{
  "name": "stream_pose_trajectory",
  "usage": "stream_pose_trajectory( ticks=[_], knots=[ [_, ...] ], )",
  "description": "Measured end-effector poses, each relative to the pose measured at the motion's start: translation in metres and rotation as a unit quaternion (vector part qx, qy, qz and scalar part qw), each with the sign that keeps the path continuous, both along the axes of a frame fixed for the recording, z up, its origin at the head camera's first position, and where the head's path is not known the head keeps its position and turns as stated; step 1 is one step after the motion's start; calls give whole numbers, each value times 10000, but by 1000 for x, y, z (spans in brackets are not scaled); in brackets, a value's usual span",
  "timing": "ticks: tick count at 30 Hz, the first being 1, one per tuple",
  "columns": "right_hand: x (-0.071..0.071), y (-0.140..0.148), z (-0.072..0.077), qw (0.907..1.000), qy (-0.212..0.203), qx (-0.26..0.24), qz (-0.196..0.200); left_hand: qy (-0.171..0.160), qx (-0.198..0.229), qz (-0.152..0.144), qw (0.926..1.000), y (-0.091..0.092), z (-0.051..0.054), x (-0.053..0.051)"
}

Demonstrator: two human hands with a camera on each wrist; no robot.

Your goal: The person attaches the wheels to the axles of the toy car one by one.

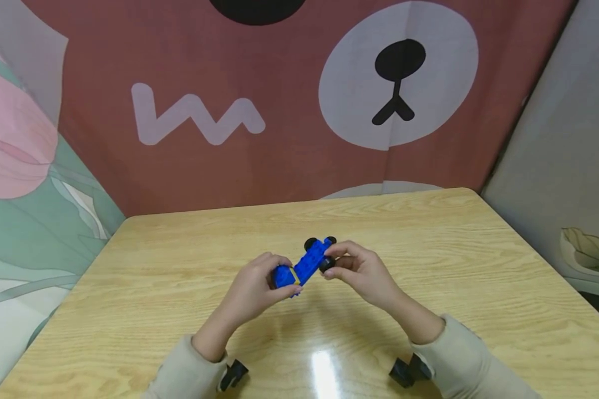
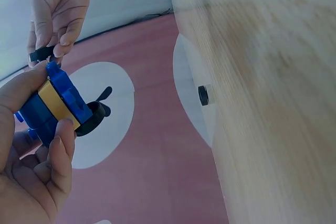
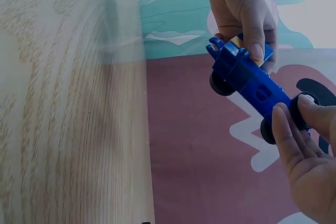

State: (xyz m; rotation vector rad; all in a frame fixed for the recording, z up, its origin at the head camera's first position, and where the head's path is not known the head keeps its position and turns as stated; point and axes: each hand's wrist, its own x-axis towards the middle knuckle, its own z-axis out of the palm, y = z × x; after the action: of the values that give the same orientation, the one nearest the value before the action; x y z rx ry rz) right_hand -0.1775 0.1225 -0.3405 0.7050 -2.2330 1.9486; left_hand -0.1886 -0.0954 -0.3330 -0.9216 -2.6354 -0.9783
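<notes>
A blue toy car (image 1: 310,262) with a yellow band and black wheels is held tilted above the table. My left hand (image 1: 254,282) grips its near end around the yellow band (image 2: 58,103), thumb on one side and fingers on the other. At the opposite end, my right hand (image 1: 361,274) pinches a black wheel (image 3: 302,109) between thumb and fingers. A second wheel (image 3: 268,130) shows beside those fingertips, and another (image 3: 221,83) sits toward the left-hand end. Part of the car's near end is hidden by the left hand.
Under the hands lies a light wooden table (image 1: 179,288). In the left wrist view a small black ring-like piece (image 2: 203,95) stands on the tabletop. Behind the table hangs a reddish-brown printed cloth (image 1: 289,166). Black devices (image 1: 403,372) are worn at the wrists.
</notes>
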Motion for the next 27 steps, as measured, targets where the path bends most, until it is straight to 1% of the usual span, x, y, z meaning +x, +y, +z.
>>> stream_pose_trajectory(
  ticks=[3,6,9,14,20,22,27],
  knots=[
    [-2,1,-1,9995,288,94,5,74,-81,-11,9999,0,1,0],
    [-4,3,-1,9987,451,217,8,172,-160,-1,9997,0,1,1],
    [-4,4,0,9982,412,429,25,313,-255,-9,9992,0,1,2],
    [-6,7,0,9970,242,689,259,516,-373,-72,9979,-2,-1,1],
    [-8,9,-6,9959,254,667,551,659,-447,-150,9967,-2,-1,1],
    [-8,9,-7,9957,326,671,542,694,-471,-202,9963,-2,0,1],
    [-9,10,-9,9953,543,713,364,765,-541,-294,9952,0,3,1]
  ],
)
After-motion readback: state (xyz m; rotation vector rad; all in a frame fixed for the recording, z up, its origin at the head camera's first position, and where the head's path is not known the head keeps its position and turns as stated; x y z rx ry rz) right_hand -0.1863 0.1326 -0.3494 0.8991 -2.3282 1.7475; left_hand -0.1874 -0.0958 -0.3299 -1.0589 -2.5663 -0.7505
